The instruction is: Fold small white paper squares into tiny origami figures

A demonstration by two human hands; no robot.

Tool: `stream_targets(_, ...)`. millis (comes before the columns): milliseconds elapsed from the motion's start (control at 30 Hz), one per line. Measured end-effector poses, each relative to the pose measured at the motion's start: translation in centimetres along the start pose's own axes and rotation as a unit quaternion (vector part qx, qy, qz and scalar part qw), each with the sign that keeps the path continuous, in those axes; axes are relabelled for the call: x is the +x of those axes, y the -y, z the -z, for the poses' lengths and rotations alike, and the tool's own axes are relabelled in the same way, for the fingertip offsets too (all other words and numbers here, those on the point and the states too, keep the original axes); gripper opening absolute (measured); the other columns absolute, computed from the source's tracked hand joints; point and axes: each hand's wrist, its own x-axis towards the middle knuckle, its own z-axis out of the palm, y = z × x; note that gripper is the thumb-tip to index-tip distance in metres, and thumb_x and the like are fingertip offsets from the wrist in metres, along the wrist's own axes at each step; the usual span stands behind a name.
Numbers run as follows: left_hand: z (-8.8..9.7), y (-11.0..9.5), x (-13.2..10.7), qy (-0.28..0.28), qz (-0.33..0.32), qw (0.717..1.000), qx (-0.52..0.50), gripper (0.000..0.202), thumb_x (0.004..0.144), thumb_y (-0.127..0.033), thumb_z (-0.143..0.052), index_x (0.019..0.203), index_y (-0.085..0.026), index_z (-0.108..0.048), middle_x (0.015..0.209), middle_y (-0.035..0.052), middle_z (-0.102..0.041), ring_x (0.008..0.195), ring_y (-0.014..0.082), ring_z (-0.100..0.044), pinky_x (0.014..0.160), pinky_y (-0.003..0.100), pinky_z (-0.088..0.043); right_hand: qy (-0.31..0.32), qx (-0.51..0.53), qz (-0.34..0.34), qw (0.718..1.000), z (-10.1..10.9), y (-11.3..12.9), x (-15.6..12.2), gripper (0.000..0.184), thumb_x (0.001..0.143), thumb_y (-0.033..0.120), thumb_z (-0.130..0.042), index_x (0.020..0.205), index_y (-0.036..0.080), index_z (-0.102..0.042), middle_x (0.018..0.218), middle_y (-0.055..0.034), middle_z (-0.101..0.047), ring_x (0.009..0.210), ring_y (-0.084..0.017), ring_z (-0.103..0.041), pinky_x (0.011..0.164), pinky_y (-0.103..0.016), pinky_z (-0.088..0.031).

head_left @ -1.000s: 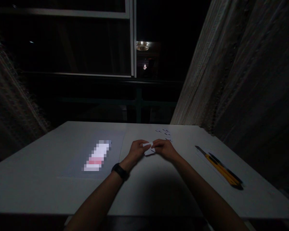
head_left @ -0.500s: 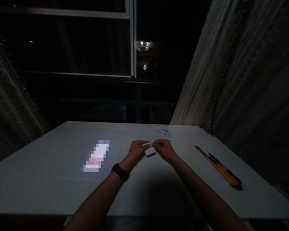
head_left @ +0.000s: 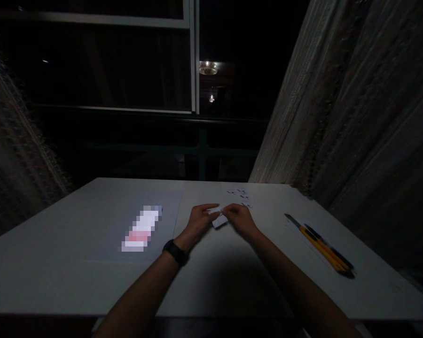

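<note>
Both hands meet over the middle of a white table (head_left: 56, 263) in a dim room. My left hand (head_left: 198, 220), with a dark watch on its wrist, pinches the left side of a small folded piece of white paper (head_left: 219, 219). My right hand (head_left: 240, 218) pinches the same paper from the right. The paper is held just above the tabletop between the fingertips. Its folds are too small and dark to make out.
Several small paper scraps (head_left: 241, 193) lie just beyond the hands. A yellow utility knife (head_left: 319, 245) and a dark pen (head_left: 333, 251) lie on a sheet at the right. A blurred-out object (head_left: 142, 228) lies at the left. A dark window and curtains stand behind the table.
The small paper has been drawn in slightly between the fingertips and shows less than before. Both hands stay in nearly the same spot.
</note>
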Motion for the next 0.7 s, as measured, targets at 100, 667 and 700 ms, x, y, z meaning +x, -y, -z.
stream_targets(100, -0.1, 0.3, 0.2, 0.005, -0.02, 1.0, 0.007, 0.042, 0.057, -0.028, -0.074, 0.094, -0.009, -0.068, 0.061, 0.0045, -0.063, 0.051, 0.0108, -0.052, 0.048, 0.022, -0.038, -0.025, 0.008, 0.007, 1.0, -0.2, 0.1, -0.1, 0.021, 0.06, 0.037, -0.068, 0.061, 0.017, -0.064, 0.058, -0.0006, -0.062, 0.057, -0.016, -0.057, 0.059, -0.031, -0.045)
stream_targets(667, -0.3, 1.4, 0.6, 0.002, -0.079, 0.992, 0.1, 0.045, 0.059, -0.032, -0.069, 0.098, -0.01, -0.067, 0.055, 0.002, -0.058, 0.046, 0.0089, -0.045, 0.045, 0.021, -0.034, -0.1, 0.051, 0.027, 0.993, -1.1, 1.1, -0.9, 0.022, 0.061, 0.032, -0.07, 0.074, 0.019, -0.059, 0.062, 0.0005, -0.062, 0.06, -0.016, -0.059, 0.06, -0.031, -0.049)
stream_targets(700, -0.3, 1.4, 0.6, 0.001, -0.077, 0.993, 0.092, 0.045, 0.059, -0.032, -0.069, 0.098, -0.01, -0.067, 0.056, 0.0024, -0.059, 0.047, 0.0092, -0.046, 0.045, 0.022, -0.035, -0.1, 0.049, 0.026, 0.993, -1.2, 1.1, -0.9, 0.022, 0.061, 0.032, -0.07, 0.074, 0.019, -0.059, 0.062, 0.0004, -0.062, 0.06, -0.016, -0.06, 0.06, -0.032, -0.049)
